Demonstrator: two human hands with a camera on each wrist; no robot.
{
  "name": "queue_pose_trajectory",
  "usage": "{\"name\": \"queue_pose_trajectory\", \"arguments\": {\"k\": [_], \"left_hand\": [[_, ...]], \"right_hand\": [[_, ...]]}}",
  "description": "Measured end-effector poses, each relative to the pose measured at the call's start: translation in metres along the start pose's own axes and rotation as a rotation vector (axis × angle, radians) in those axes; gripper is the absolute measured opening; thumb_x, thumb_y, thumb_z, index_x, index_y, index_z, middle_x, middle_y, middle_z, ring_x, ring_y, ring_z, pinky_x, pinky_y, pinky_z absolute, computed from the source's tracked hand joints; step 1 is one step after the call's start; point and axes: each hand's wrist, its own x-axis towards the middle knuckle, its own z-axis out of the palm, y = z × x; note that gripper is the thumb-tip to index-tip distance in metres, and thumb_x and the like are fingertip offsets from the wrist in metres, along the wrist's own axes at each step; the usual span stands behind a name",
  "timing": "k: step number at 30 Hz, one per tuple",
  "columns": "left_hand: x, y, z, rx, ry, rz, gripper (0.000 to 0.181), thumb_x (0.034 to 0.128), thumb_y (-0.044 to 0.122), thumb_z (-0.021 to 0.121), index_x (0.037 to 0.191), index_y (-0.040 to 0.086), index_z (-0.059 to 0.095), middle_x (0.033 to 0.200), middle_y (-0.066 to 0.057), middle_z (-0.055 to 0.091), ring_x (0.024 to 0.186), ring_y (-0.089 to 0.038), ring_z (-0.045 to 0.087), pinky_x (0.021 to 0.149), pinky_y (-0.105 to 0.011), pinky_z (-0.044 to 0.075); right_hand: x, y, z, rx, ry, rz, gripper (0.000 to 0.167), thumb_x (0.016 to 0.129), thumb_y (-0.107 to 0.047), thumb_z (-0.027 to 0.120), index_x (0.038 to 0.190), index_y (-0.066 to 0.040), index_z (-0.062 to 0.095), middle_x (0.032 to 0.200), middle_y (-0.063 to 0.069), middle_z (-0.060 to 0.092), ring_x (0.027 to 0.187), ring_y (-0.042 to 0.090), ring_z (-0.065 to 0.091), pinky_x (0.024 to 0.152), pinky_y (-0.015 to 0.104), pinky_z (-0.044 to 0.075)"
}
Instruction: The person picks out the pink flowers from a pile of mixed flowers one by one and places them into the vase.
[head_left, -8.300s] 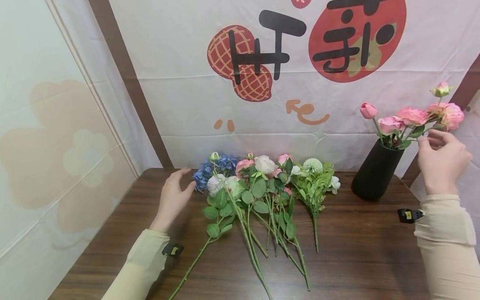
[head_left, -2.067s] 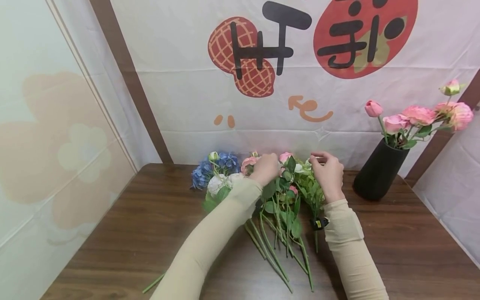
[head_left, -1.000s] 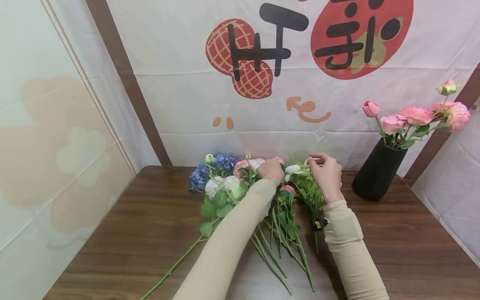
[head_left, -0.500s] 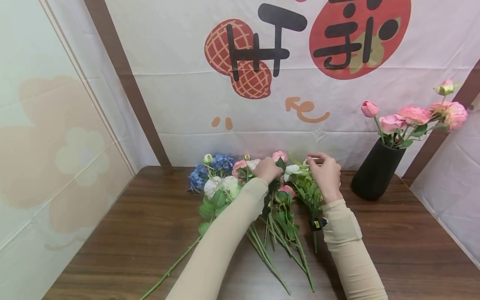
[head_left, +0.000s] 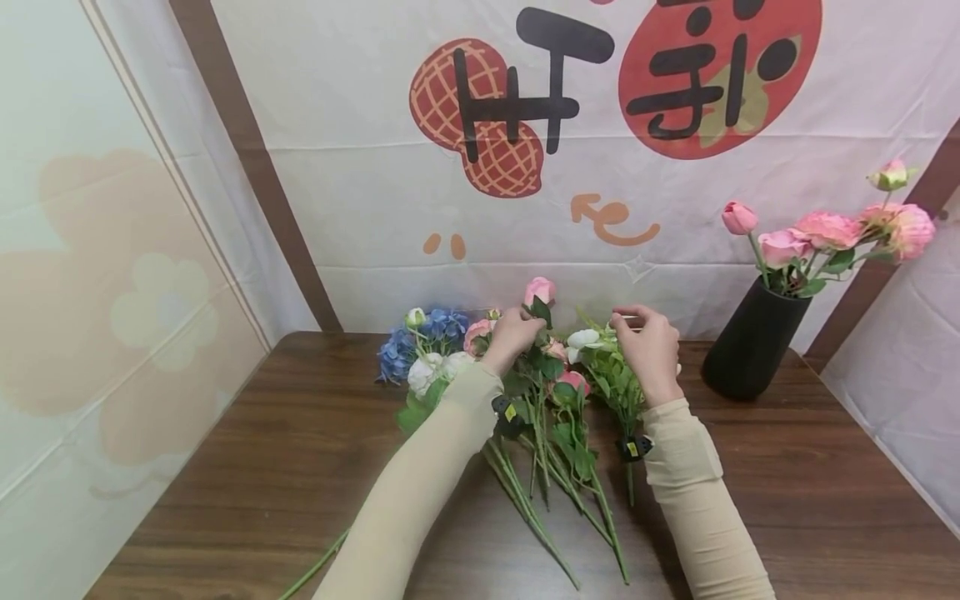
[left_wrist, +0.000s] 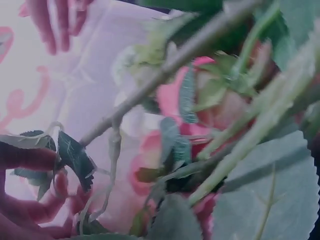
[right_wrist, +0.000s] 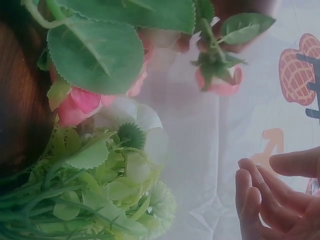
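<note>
My left hand [head_left: 514, 340] pinches a pink rose [head_left: 539, 291] just below its bloom, at the back middle of the table. In the left wrist view, its fingers [left_wrist: 35, 157] close on the stem beside small leaves; the rose's own bloom lies out of that view. My right hand [head_left: 651, 350] hovers over the green spray with white blossoms [head_left: 615, 362], loosely curled and holding nothing. The right wrist view shows its fingers [right_wrist: 260, 192] apart from the flowers. Other pink roses [head_left: 573, 383] and white blooms [head_left: 426, 372] lie around the left hand, partly hidden by the sleeve.
On the right stands a tilted-looking black vase [head_left: 756, 337] holding several pink flowers [head_left: 828, 231]. Blue hydrangea [head_left: 405, 350] lies at the pile's left end. Long stems [head_left: 532, 517] reach toward the front of the wooden table [head_left: 247, 467]. A printed cloth [head_left: 360, 208] hangs behind.
The left hand has gone from beside the vase flowers' pile edge into the pile and lifted a pink rose up and leftward. The right hand left the vase, then stayed over the green spray.
</note>
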Motion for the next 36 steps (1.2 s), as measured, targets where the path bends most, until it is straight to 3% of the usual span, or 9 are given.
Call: {"name": "queue_pose_trajectory", "arguments": {"k": [4, 9, 14, 18, 23, 34, 36], "left_hand": [[-0.003, -0.001, -0.009, -0.139, 0.037, -0.002, 0.014, 0.0870, 0.020, 0.060, 0.085, 0.007, 0.057, 0.074, -0.002, 0.053, 0.055, -0.013, 0.048, 0.052, -0.027, 0.042], [-0.006, -0.002, -0.016, -0.223, 0.122, 0.039, 0.014, 0.0814, 0.016, 0.065, 0.087, 0.005, 0.060, 0.084, -0.004, 0.059, 0.066, -0.014, 0.049, 0.057, -0.025, 0.041], [-0.012, -0.002, -0.022, -0.272, 0.157, 0.042, 0.014, 0.0806, 0.014, 0.066, 0.091, 0.005, 0.063, 0.091, -0.008, 0.065, 0.072, -0.015, 0.052, 0.058, -0.024, 0.041], [-0.017, -0.001, -0.026, -0.251, 0.189, 0.045, 0.017, 0.0820, 0.018, 0.067, 0.095, 0.007, 0.067, 0.096, -0.009, 0.068, 0.080, -0.015, 0.058, 0.063, -0.025, 0.044], [-0.022, 0.000, -0.032, -0.277, 0.245, 0.076, 0.018, 0.0831, 0.020, 0.069, 0.094, 0.005, 0.070, 0.088, -0.010, 0.067, 0.080, -0.020, 0.058, 0.066, -0.027, 0.044], [-0.037, 0.001, -0.042, -0.440, 0.342, 0.169, 0.014, 0.0779, 0.014, 0.074, 0.085, 0.003, 0.075, 0.068, 0.000, 0.062, 0.067, -0.012, 0.052, 0.060, -0.025, 0.040], [-0.039, 0.002, -0.043, -0.457, 0.358, 0.189, 0.013, 0.0776, 0.014, 0.074, 0.085, 0.003, 0.075, 0.068, -0.003, 0.064, 0.065, -0.013, 0.051, 0.059, -0.026, 0.039]], "right_hand": [[-0.001, 0.000, 0.000, -0.002, 0.001, -0.004, 0.028, 0.093, -0.038, 0.055, 0.112, -0.023, 0.069, 0.101, 0.004, 0.072, 0.083, 0.024, 0.066, 0.067, 0.051, 0.043], [0.000, 0.000, 0.001, -0.001, 0.006, -0.006, 0.029, 0.093, -0.039, 0.054, 0.111, -0.023, 0.070, 0.101, 0.004, 0.072, 0.084, 0.025, 0.066, 0.072, 0.057, 0.042], [0.001, 0.000, 0.003, -0.010, 0.026, -0.034, 0.028, 0.093, -0.037, 0.055, 0.110, -0.021, 0.070, 0.098, 0.005, 0.073, 0.082, 0.024, 0.068, 0.064, 0.041, 0.047], [0.001, 0.000, 0.002, -0.006, 0.036, -0.071, 0.028, 0.093, -0.034, 0.055, 0.109, -0.018, 0.071, 0.096, 0.008, 0.073, 0.080, 0.024, 0.069, 0.056, 0.030, 0.047], [0.001, 0.000, 0.001, -0.011, 0.035, -0.078, 0.028, 0.094, -0.034, 0.055, 0.110, -0.017, 0.070, 0.097, 0.009, 0.073, 0.081, 0.025, 0.069, 0.056, 0.029, 0.046], [0.001, -0.003, 0.001, -0.016, 0.049, -0.076, 0.027, 0.094, -0.033, 0.055, 0.110, -0.017, 0.071, 0.097, 0.007, 0.073, 0.083, 0.024, 0.069, 0.061, 0.032, 0.047], [0.000, -0.004, 0.001, -0.013, 0.054, -0.081, 0.027, 0.094, -0.033, 0.055, 0.109, -0.017, 0.071, 0.096, 0.007, 0.073, 0.082, 0.025, 0.069, 0.061, 0.033, 0.047]]}}
